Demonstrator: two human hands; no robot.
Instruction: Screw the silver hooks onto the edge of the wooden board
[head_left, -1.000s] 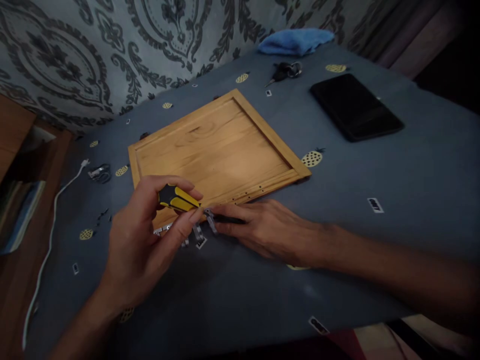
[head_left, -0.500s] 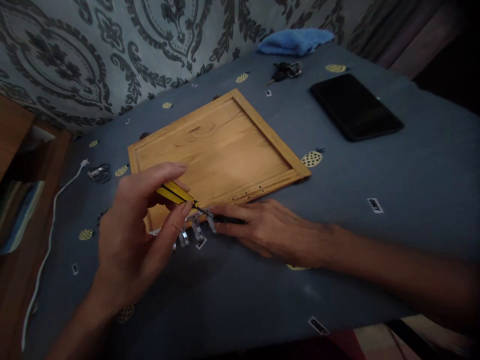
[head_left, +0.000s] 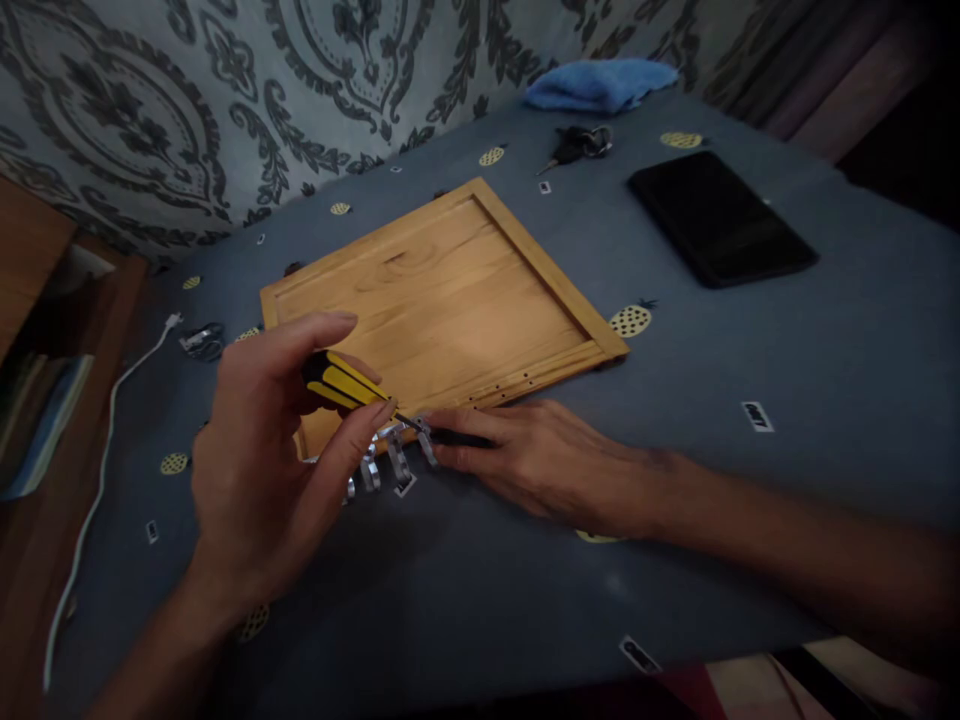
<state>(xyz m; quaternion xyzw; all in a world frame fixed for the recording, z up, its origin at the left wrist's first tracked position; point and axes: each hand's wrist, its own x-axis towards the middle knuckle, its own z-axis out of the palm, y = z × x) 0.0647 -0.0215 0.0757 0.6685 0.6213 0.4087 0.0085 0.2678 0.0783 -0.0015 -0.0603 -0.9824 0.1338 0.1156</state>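
Observation:
My left hand (head_left: pixel 259 450) is closed round the yellow and black handle of a screwdriver (head_left: pixel 345 382), thumb and fingers pinching it. Its shaft slants down to the right toward a metal hook (head_left: pixel 427 440) at the near edge of a framed wooden panel (head_left: pixel 427 290). Several shiny hooks line that edge, partly hidden by my left hand. My right hand (head_left: pixel 562 460) rests low beside the end hook, its fingertips closed at it with a slim dark piece between them. Small dark holes run along the panel's edge to the right.
A black tablet (head_left: pixel 724 220), a bunch of keys (head_left: pixel 577 145) and a blue cloth (head_left: pixel 604 84) lie toward the back right. At left are a white cable (head_left: pixel 109 430), a small metal item (head_left: pixel 202 342) and a wooden shelf (head_left: pixel 112 330) with books. A patterned wall stands behind.
The view has shifted slightly. The screwdriver's handle has turned a little in my left fingers, its tip still at the hook. My right hand stays in place.

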